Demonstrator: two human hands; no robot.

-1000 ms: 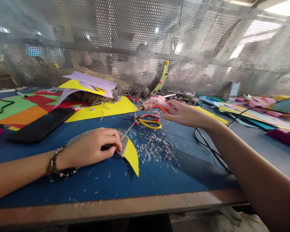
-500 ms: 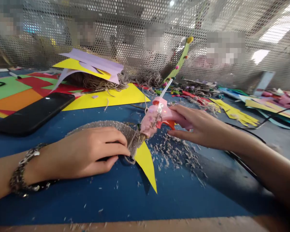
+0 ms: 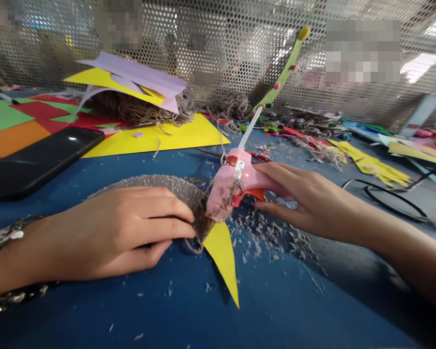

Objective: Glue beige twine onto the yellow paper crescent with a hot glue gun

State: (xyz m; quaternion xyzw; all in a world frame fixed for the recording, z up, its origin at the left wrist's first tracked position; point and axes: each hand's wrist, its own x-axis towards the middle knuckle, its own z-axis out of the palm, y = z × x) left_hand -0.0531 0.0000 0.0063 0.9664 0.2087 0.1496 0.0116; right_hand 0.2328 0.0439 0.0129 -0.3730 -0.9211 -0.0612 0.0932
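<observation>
A curved yellow paper shape (image 3: pixel 223 259), partly wrapped in grey yarn (image 3: pixel 160 183), lies on the blue table. My left hand (image 3: pixel 131 232) presses over the wrapped part, its fingers closed on it near the edge of the bare yellow tip. In my right hand (image 3: pixel 301 196) is a pink glue gun (image 3: pixel 227 186), with a clear glue stick standing out of its back. The gun's nozzle points down at the yarn beside my left fingertips and is hidden. A loose yarn loop (image 3: pixel 194 248) shows under those fingertips.
A black phone (image 3: pixel 43 157) lies at the left by coloured paper. Behind are yellow paper (image 3: pixel 160 138), a yarn bundle (image 3: pixel 131 107) under purple sheets and a green strip with pompoms (image 3: pixel 283 75). Fuzz scraps (image 3: pixel 272 232) and a black cable (image 3: pixel 396 198) lie to the right.
The view has shifted a little. The glue gun is tilted slightly more upright, and its nozzle has gone out of sight at the yarn. Both hands keep their hold.
</observation>
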